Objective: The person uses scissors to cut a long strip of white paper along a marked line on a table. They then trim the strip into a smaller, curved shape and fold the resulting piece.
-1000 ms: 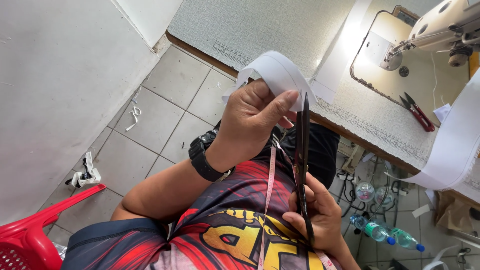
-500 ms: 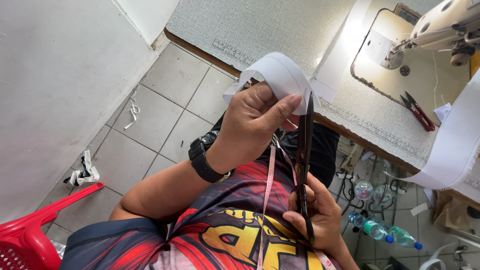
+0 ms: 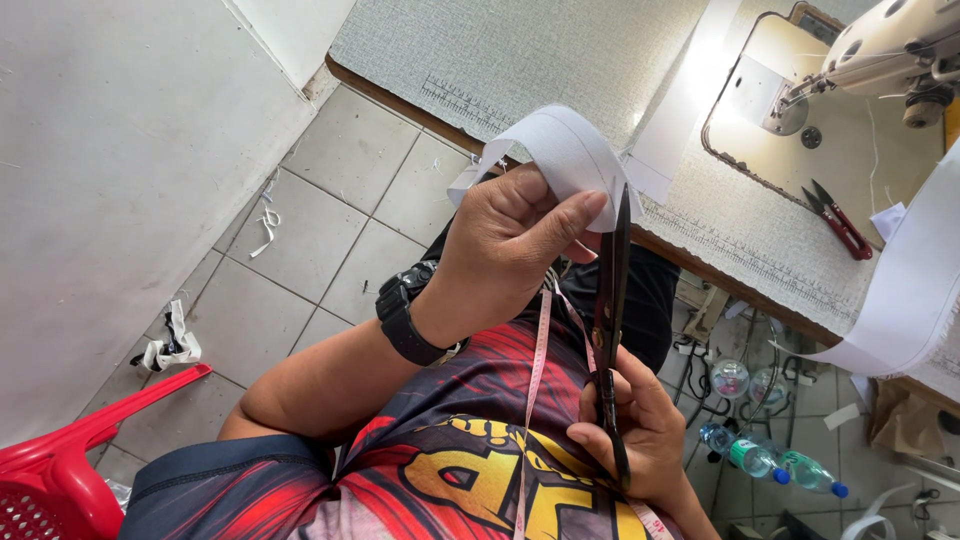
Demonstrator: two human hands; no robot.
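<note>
Grey floor tiles (image 3: 330, 200) and a speckled sewing table (image 3: 560, 60) are seen beneath the work. Nearest, black fabric scissors (image 3: 610, 300) are gripped by the right hand (image 3: 630, 430), fingers closed thru the handles, blades together and pointing up. A pink tape measure (image 3: 535, 400) is draped down the shirt betw. both arms. Further out, a white fabric strip (image 3: 570, 150) is pinched by the left hand (image 3: 510, 240), thumb pressed on it, just beside the scissor tips. A black wristwatch (image 3: 405, 320) is worn on the left wrist. Beyond, red thread snips (image 3: 838, 220) are lying near a sewing machine (image 3: 880, 50).
</note>
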